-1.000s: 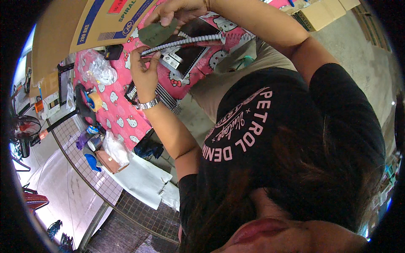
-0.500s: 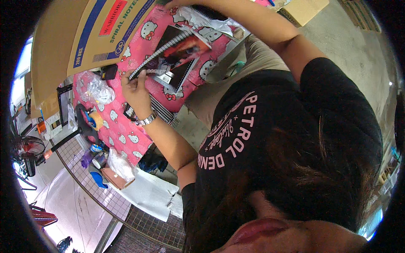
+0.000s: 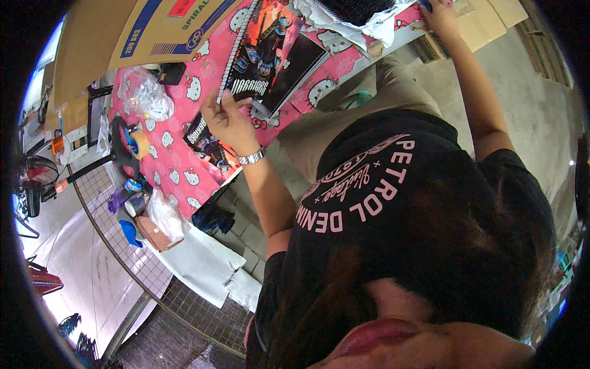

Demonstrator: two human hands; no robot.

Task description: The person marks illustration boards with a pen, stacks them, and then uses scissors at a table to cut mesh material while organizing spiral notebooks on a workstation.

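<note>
My left hand point(image 3: 232, 126), a metal-band watch on its wrist, is at the lower end of a spiral notebook point(image 3: 261, 49) with a colourful printed cover. Its curled fingers grip the notebook's wire-bound corner. Under that notebook lies a black spiral-bound one point(image 3: 298, 71), partly covered. A clear, narrow strip point(image 3: 259, 111) shows by my fingertips. Below my left wrist, another printed notebook point(image 3: 212, 150) lies at the table edge. My right hand point(image 3: 441, 21) is stretched to the far right end of the table, its fingers closed around a small blue thing point(image 3: 425, 4), cut off by the frame's edge.
A large cardboard box point(image 3: 166, 37) stands at the back left of the pink patterned table point(image 3: 161, 163). Near it are crumpled clear plastic point(image 3: 147, 95) and a tape roll point(image 3: 140, 144). White wrapping point(image 3: 375, 24) holds black wire spirals. More cardboard point(image 3: 491, 21) is at the right.
My right hand has left the notebook and moved right to the blue thing. The notebook has tipped from edge-on to cover-up, with my left hand still at its corner.
</note>
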